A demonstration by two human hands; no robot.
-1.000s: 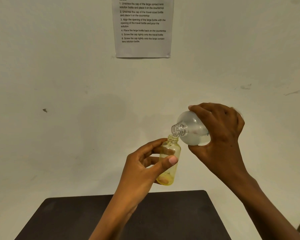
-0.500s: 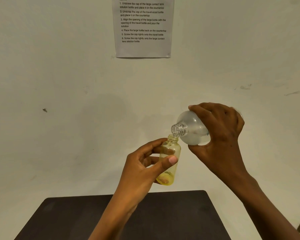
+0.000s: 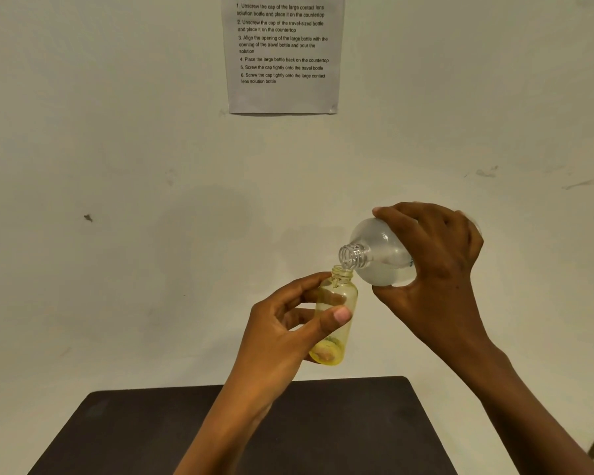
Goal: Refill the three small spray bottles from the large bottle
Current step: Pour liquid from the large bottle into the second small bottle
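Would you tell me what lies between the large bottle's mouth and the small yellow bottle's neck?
Nothing visible: in the head view the large bottle tips its mouth just over the small yellow bottle.

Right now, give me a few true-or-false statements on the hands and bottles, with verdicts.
1. The left hand holds the small bottle. True.
2. The right hand tilts the large bottle, its mouth just over the small bottle's neck. True.
3. The large bottle has its cap on. False: its threaded neck is open.
4. The small bottle stands on the table. False: it is held in the air above it.
5. The sheet on the wall is blank. False: it bears printed numbered steps.
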